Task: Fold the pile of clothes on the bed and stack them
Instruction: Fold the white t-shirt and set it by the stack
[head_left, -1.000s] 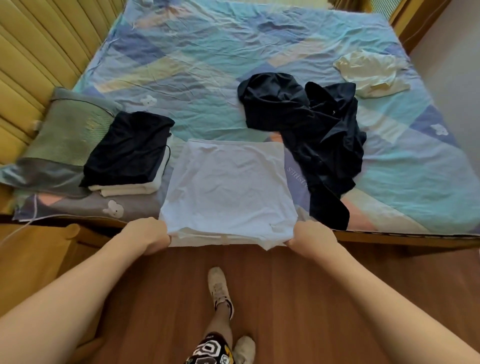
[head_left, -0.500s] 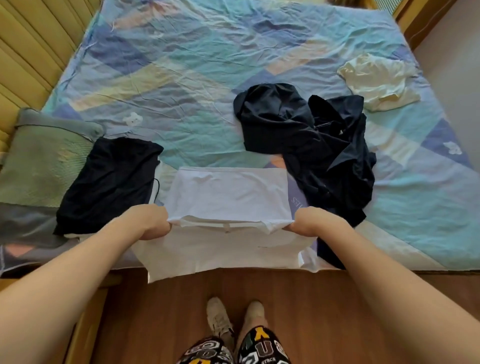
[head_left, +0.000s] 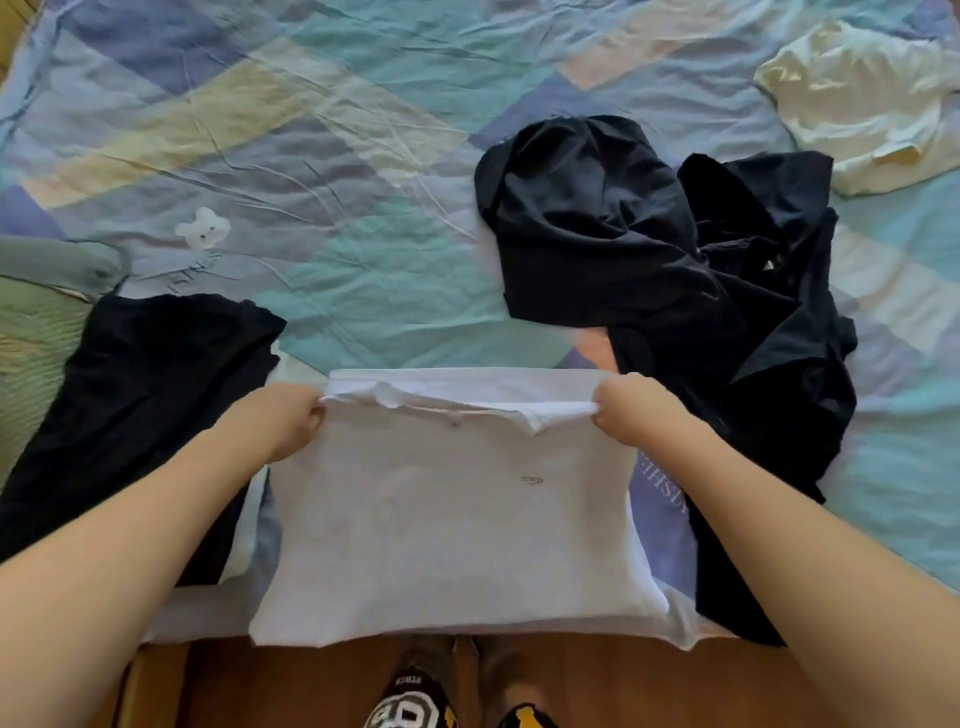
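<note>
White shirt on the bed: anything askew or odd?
Slightly. The white shirt is folded over, both hands pinching its far corners (left hand, right hand), but the edge between them is bunched and uneven, not flush. Its near edge overhangs the bed edge. No damage visible.

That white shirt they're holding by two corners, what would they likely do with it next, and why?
Probably lay the pinched edge down flat and let go. Both the left hand and right hand have carried the white shirt edge nearly to its far fold line.
</note>
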